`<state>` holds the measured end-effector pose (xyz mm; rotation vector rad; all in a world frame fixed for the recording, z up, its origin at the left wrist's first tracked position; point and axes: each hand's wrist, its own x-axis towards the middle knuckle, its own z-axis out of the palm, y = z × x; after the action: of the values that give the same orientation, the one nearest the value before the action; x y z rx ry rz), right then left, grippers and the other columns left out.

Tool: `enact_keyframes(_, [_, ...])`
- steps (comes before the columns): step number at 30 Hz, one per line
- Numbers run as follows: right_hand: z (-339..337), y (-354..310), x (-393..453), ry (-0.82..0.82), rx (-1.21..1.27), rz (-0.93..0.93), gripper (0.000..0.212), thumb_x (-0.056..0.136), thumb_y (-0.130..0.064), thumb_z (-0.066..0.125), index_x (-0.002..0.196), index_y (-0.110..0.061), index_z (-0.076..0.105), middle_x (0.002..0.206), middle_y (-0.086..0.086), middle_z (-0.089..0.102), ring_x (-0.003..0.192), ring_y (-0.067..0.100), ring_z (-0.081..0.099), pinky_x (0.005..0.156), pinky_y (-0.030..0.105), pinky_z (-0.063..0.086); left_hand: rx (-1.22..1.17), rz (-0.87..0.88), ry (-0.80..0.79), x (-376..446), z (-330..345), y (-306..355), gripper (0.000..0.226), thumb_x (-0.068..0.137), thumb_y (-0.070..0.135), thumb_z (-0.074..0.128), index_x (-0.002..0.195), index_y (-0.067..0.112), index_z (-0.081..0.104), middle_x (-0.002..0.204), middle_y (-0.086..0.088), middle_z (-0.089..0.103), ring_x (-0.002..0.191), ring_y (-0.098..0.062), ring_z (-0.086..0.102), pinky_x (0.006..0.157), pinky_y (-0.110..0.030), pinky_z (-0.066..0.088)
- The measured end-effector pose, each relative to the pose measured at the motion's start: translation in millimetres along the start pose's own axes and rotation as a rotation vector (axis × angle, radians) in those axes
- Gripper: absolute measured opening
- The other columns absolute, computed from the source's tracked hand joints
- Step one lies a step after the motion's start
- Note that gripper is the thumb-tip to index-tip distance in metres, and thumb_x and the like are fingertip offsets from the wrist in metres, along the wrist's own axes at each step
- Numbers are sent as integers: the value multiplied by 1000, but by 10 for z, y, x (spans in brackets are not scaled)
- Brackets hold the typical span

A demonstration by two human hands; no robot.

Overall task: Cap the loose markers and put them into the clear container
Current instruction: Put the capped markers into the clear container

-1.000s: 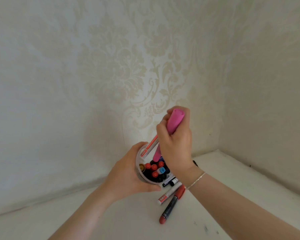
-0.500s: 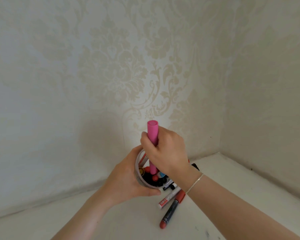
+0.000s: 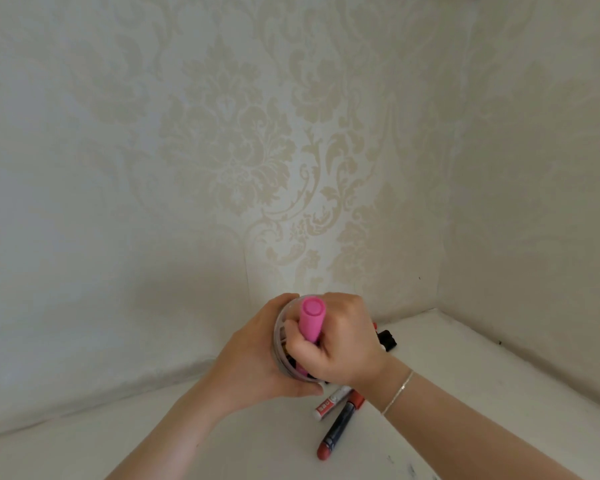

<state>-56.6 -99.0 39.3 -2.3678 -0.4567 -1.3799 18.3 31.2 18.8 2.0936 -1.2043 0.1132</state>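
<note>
My left hand grips the side of the clear container, which holds several capped markers, mostly hidden by my hands. My right hand is over its mouth, fingers curled round a pink marker that stands upright inside it. On the white surface in front lie a white marker with a red label and a dark marker with red ends. A black marker lies behind my right wrist.
The white table sits in a corner, with patterned wallpaper close behind and a wall on the right. A thin bracelet is on my right wrist.
My right hand has brought the pink marker from tilted above the container to upright and pushed it down into it. My left hand kept hold of the container.
</note>
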Motion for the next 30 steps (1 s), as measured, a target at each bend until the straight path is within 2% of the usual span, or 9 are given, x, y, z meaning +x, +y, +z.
enact_keyframes(3, [3, 15, -86, -31, 57, 88, 38, 86, -30, 44, 52, -13, 48, 44, -2, 43, 43, 15, 40, 45, 38, 38, -7, -15, 10, -10, 1, 19, 105, 37, 50, 89, 122, 58, 27, 110, 39, 53, 97, 18, 55, 75, -6, 45])
enact_keyframes(8, [-45, -15, -40, -68, -16, 100, 39, 83, -31, 43, 48, -12, 43, 40, -4, 37, 39, 15, 36, 42, 37, 37, -22, -23, 10, -24, 1, 50, 102, 38, 48, 89, 119, 59, 28, 110, 42, 52, 98, 20, 53, 75, -4, 44])
enact_keyframes(12, [-171, -95, 43, 178, 485, 409, 45, 83, -28, 41, 53, 5, 47, 37, 1, 52, 35, 10, 50, 39, 30, 40, -40, -17, 6, -42, -16, 43, 108, 38, 57, 88, 123, 62, 22, 121, 33, 50, 109, 10, 53, 91, -18, 48])
enact_keyframes(15, [-262, -56, 161, 329, 558, 541, 38, 96, -13, 42, 61, 3, 41, 42, 2, 47, 39, 4, 54, 43, 28, 36, -32, -2, 6, -38, -7, 22, 111, 40, 58, 88, 131, 53, 25, 126, 33, 46, 114, 8, 50, 96, -22, 48])
enact_keyframes(17, [-273, -20, 162, 267, 542, 532, 28, 95, -9, 47, 68, -3, 45, 44, 11, 51, 45, 17, 64, 45, 34, 39, -30, 8, 8, -35, -9, 7, 108, 40, 58, 88, 126, 60, 23, 125, 34, 47, 114, 10, 50, 96, -22, 48])
enact_keyframes(19, [-217, 7, 80, 164, 456, 470, 22, 91, -15, 54, 71, -24, 49, 50, 7, 60, 52, 29, 67, 46, 38, 47, -39, 11, 10, -39, -9, 2, 107, 40, 58, 89, 123, 64, 21, 122, 36, 47, 111, 12, 51, 94, -20, 48])
enact_keyframes(23, [-9, 15, -83, -20, 73, 317, 20, 83, -41, 57, 87, -28, 42, 59, -3, 63, 52, 10, 63, 50, 31, 52, -61, -2, 12, -40, -5, -21, 110, 39, 53, 90, 128, 56, 26, 118, 36, 52, 106, 15, 53, 90, -18, 49])
enact_keyframes(28, [-7, -39, -63, -130, 192, 274, 30, 85, -44, 51, 78, -19, 65, 72, -10, 64, 70, 9, 61, 67, 33, 51, -109, -16, 30, -45, -11, -44, 104, 41, 46, 92, 117, 67, 23, 114, 41, 52, 102, 17, 55, 82, -9, 48])
enact_keyframes(30, [22, -47, -63, -221, -9, 149, 35, 87, -45, 44, 75, -19, 63, 75, -10, 62, 72, 9, 56, 74, 30, 47, -82, -2, 64, -32, 10, -27, 98, 47, 45, 87, 115, 68, 21, 114, 42, 50, 101, 17, 55, 82, -7, 46])
